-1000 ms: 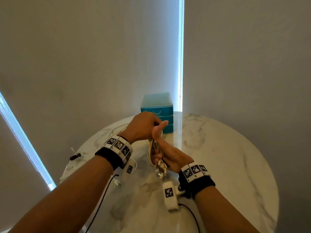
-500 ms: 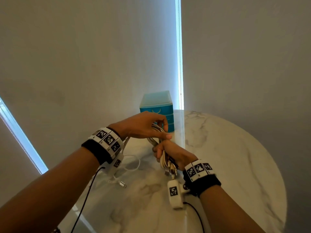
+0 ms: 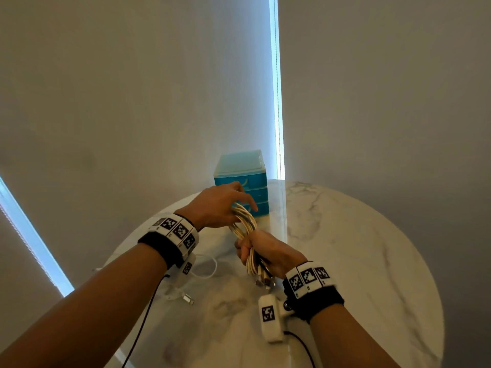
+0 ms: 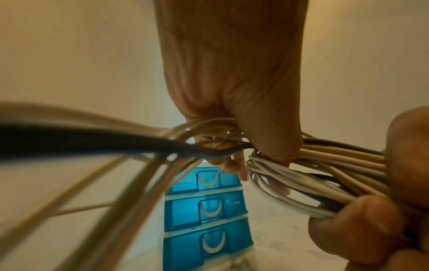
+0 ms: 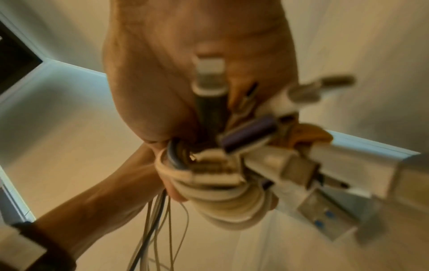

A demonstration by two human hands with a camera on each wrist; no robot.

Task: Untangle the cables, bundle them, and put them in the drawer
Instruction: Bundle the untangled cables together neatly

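Note:
A bundle of cream and black cables point(image 3: 245, 229) is held above the marble table point(image 3: 345, 261). My right hand point(image 3: 261, 252) grips the bundle in a fist near its plug ends point(image 5: 267, 146), which stick out below the palm. My left hand point(image 3: 225, 205) holds the looped top of the bundle point(image 4: 290, 176), fingers curled around the strands. A blue three-drawer unit point(image 3: 243, 181) stands at the table's far edge, just behind the left hand; all three drawers point(image 4: 206, 210) look closed.
A loose white cable with a metal plug point(image 3: 191, 300) lies on the table under my left wrist. Black leads run from both wrist cameras. Walls stand close behind the table; its right half is bare marble.
Both hands moved apart along the bundle: the left hand rose toward the drawers, the right slid down toward the plugs. The thumb that was raised now wraps the cables.

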